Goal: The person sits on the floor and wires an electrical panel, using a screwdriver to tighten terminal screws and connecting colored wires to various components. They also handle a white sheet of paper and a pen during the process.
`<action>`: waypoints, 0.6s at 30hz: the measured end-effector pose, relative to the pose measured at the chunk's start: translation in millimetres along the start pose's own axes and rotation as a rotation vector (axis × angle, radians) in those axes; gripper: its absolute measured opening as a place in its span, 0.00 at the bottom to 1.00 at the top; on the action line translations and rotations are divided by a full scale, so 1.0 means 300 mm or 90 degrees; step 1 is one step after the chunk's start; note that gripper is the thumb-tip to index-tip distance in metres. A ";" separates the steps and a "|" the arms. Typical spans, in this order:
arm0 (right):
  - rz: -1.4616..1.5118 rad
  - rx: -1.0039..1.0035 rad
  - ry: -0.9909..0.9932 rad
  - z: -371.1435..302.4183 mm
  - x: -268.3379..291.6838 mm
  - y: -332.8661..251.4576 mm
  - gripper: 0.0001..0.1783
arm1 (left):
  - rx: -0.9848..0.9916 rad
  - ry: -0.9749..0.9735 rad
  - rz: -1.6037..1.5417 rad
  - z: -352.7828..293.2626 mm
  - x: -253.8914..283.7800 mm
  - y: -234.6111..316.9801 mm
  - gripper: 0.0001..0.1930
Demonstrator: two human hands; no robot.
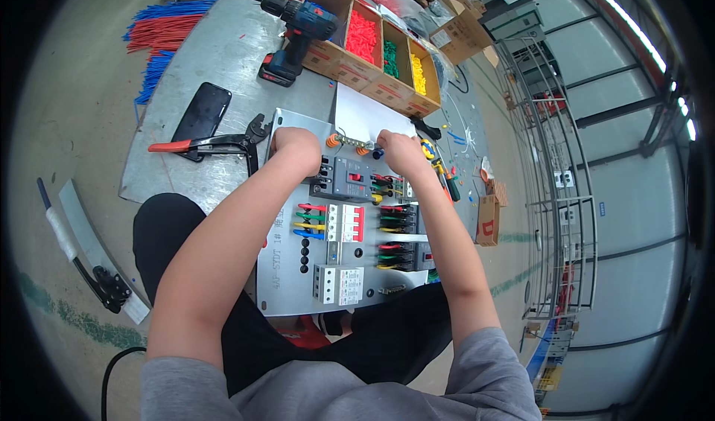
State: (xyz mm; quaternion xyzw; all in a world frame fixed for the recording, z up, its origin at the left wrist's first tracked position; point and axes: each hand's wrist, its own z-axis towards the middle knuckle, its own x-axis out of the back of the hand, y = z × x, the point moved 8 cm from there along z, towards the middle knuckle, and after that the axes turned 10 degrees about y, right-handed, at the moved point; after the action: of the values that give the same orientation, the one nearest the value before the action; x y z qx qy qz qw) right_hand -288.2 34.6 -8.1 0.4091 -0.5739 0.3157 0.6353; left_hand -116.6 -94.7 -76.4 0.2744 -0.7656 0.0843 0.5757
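A grey metal mounting panel (294, 287) leans over my lap with its far end on the table. My left hand (296, 150) is closed in a fist at the panel's far left corner; what its fingers hold is hidden. My right hand (400, 153) pinches at the right end of a brass terminal bar (351, 142) on orange insulators; I cannot make out anything in its fingers. Between and below my hands sits a dark moulded-case circuit breaker (350, 178). Nearer me are a white breaker with red levers (347, 224), smaller wired breakers (398, 218) and a white modular block (339, 285).
Left of the panel lie red-handled crimping pliers (216, 145) and a black phone (205, 112). A cordless drill (294, 37) stands behind, beside cardboard bins (357, 71) of red, green and yellow caps. White paper (369, 112) lies past the panel; screwdrivers (447, 179) lie right.
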 end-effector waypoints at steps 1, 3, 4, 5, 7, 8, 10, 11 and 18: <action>0.033 -0.040 -0.029 -0.013 -0.015 0.007 0.11 | 0.001 0.001 -0.010 -0.006 0.005 0.001 0.17; 0.001 -0.070 -0.048 -0.059 -0.043 -0.017 0.11 | 0.000 0.000 -0.019 -0.011 0.016 0.006 0.16; 0.018 -0.097 -0.042 -0.083 -0.046 -0.051 0.10 | 0.002 -0.004 -0.019 -0.011 0.015 0.001 0.16; -0.006 -0.132 -0.049 -0.099 -0.009 -0.120 0.10 | 0.011 -0.011 -0.019 -0.013 0.003 -0.018 0.16; 0.014 -0.093 -0.053 -0.122 0.048 -0.186 0.09 | 0.010 -0.006 -0.022 -0.010 0.002 -0.019 0.16; 0.014 -0.084 -0.038 -0.119 0.054 -0.186 0.09 | 0.011 -0.004 -0.023 -0.009 0.000 -0.023 0.16; 0.010 -0.072 -0.007 -0.119 0.068 -0.148 0.09 | 0.006 -0.004 -0.019 -0.010 0.007 -0.011 0.16; 0.006 -0.075 0.001 -0.113 0.071 -0.122 0.09 | 0.006 -0.004 -0.017 -0.012 0.009 -0.011 0.16; 0.009 -0.035 0.006 -0.024 0.016 0.053 0.12 | -0.002 -0.020 -0.014 -0.009 0.011 0.001 0.17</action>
State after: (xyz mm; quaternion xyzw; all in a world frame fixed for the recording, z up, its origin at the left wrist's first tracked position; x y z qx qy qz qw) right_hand -298.0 48.0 -0.9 0.3856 -0.5823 0.3064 0.6468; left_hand -115.1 -94.3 -72.4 0.2836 -0.7715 0.0725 0.5649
